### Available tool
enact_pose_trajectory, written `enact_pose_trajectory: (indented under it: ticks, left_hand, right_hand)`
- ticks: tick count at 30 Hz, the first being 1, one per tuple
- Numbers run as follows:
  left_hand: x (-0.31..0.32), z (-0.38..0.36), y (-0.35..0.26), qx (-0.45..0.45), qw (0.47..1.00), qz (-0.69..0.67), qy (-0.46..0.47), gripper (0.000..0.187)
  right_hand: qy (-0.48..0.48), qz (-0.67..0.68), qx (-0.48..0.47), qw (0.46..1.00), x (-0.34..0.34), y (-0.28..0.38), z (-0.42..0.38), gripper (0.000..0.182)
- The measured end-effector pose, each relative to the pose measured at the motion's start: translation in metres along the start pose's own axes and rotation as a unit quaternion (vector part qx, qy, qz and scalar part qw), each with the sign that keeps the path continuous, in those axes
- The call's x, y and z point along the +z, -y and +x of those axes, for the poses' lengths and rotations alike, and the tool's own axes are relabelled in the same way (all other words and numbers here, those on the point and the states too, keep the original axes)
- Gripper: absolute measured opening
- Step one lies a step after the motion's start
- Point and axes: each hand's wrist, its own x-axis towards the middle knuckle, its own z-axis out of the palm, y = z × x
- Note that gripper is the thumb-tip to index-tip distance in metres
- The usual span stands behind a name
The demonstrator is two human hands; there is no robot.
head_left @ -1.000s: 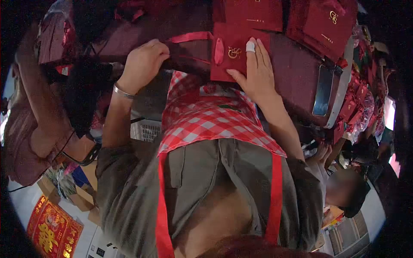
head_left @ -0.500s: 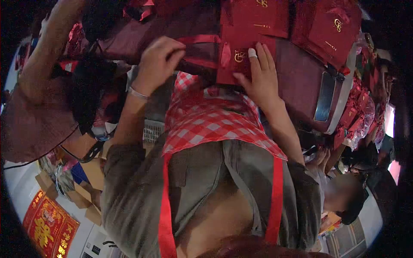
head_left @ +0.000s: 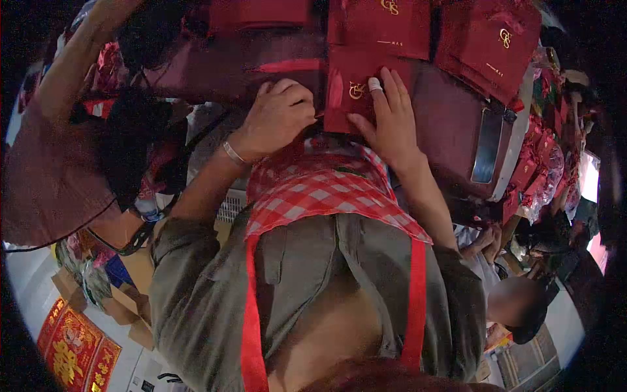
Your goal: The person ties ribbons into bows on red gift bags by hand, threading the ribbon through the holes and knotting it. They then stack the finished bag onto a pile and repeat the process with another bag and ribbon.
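Note:
A dark red box or folder [head_left: 336,104] with a gold monogram and a short pink ribbon lies in front of me. My right hand [head_left: 392,117] rests on its right part, fingers stretched and spread, a white wrap round one fingertip. Just left of it is my left hand [head_left: 282,114], fingers curled together and fingertips close to the box's left edge; what they hold, if anything, is hidden. Beyond my left hand a bright red ribbon strip [head_left: 290,65] lies on the dark surface. Another red item with a gold monogram [head_left: 379,29] lies directly above the box.
More monogrammed red items [head_left: 486,49] are stacked at the upper right. A phone [head_left: 488,145] lies on the dark table [head_left: 444,140] near its right edge. Another person's arm [head_left: 72,72] reaches in at the left. A person [head_left: 516,304] is at the lower right.
My left hand has moved right and slightly down, toward the box's left edge, and its fingers are curled. My right hand stays flat on the box. The view has shifted slightly.

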Motion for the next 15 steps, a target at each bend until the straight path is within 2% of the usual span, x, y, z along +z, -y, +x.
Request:
enact_pose_trajectory:
  ticks: [3, 5, 6, 9, 10, 15]
  left_hand:
    - [0.004, 0.000, 0.006, 0.004, 1.000, -0.010, -0.009, 0.013]
    - [0.004, 0.000, 0.007, 0.004, 1.000, -0.018, -0.012, 0.012]
    - [0.003, 0.001, 0.005, 0.000, 1.000, -0.014, -0.011, 0.013]
    - [0.004, 0.001, 0.003, -0.003, 1.000, -0.009, -0.025, 0.014]
    - [0.004, 0.001, 0.003, -0.005, 0.999, -0.010, -0.040, 0.014]
    - [0.007, 0.000, 0.007, -0.009, 0.998, -0.036, -0.059, 0.014]
  right_hand:
    - [-0.015, -0.004, -0.008, 1.000, -0.005, 0.004, 0.007, 0.060]
    - [-0.014, 0.010, -0.001, 1.000, -0.009, 0.009, 0.019, 0.049]
    - [-0.060, 0.031, -0.009, 0.998, -0.006, 0.013, 0.027, 0.037]
    - [-0.024, -0.007, 0.025, 0.999, 0.006, 0.024, 0.043, 0.029]
    - [-0.047, -0.020, 0.004, 0.999, 0.007, 0.027, 0.046, 0.020]
    - [-0.042, -0.051, 0.001, 0.998, 0.024, 0.021, 0.050, 0.011]
